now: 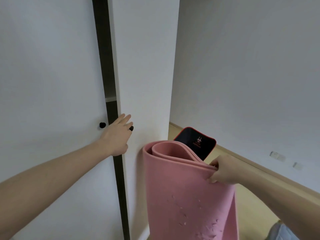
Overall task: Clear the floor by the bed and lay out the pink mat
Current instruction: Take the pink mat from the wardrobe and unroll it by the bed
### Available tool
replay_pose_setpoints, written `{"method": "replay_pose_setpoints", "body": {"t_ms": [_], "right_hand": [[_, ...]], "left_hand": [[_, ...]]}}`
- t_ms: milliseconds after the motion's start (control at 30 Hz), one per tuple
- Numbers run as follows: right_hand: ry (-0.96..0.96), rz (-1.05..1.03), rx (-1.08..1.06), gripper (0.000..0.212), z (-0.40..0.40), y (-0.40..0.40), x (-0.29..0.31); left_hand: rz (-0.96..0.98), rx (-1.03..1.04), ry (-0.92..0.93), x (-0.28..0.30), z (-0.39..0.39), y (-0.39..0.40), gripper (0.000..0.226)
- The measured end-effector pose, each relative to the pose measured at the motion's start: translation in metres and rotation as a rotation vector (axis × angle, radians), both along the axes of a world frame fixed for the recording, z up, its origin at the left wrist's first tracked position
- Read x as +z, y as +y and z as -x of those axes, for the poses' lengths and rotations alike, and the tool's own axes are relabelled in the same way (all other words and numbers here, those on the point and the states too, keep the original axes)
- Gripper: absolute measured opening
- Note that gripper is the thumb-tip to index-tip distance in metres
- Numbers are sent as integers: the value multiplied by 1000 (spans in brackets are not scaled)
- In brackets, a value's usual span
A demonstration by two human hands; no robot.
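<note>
Fingers [213,172] of the right hand [223,169] are pinched shut over the top edge of the pink mat [187,193], which stands loosely rolled and upright beside the white wardrobe door [147,75]. The left hand [116,135] is spread flat against that door's edge, with one dark knob [132,128] under its fingers and nothing held. Only one layer seems to be gripped, so the roll could be expected to uncoil or sag if lifted. A dark red-edged pad [199,144] is propped behind and might be toppled. The bed is not seen.
</note>
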State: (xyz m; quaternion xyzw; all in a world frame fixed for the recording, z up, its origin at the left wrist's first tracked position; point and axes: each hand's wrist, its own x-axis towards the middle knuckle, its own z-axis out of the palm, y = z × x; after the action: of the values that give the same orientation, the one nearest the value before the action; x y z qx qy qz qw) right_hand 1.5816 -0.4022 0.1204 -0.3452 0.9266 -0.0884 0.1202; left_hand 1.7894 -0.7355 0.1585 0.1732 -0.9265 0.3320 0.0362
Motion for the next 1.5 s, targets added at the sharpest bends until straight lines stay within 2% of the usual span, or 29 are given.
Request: {"method": "replay_pose_setpoints", "body": {"t_ms": [167,367,733,867,1033,1133,1233,1300,1400,1500], "right_hand": [[-33,75,0,40,-10,-8,-4],[-20,91,34,37,-17,-4,-6],[74,43,62,39,-9,28,-20],[97,21,63,44,6,44,-28],[102,21,47,50,34,69,-30],[87,33,41,47,60,90,-27],[63,47,27,45,89,106,-24],[45,48,19,46,108,115,-22],[45,55,34,46,140,131,-17],[84,53,54,43,168,144,-12]], "left_hand": [[-48,19,-20,1,-5,-21,58],[-36,85,-13,-11,1,-33,76],[-15,251,-22,-19,24,-38,69],[-75,351,6,-24,40,-32,65],[-255,491,95,-26,78,-5,72],[-399,215,96,-24,127,38,71],[-761,-160,54,-18,174,111,72],[-913,-305,8,-21,203,154,77],[-915,-406,-127,-32,250,200,98],[-829,-460,-220,-49,296,227,115]]}}
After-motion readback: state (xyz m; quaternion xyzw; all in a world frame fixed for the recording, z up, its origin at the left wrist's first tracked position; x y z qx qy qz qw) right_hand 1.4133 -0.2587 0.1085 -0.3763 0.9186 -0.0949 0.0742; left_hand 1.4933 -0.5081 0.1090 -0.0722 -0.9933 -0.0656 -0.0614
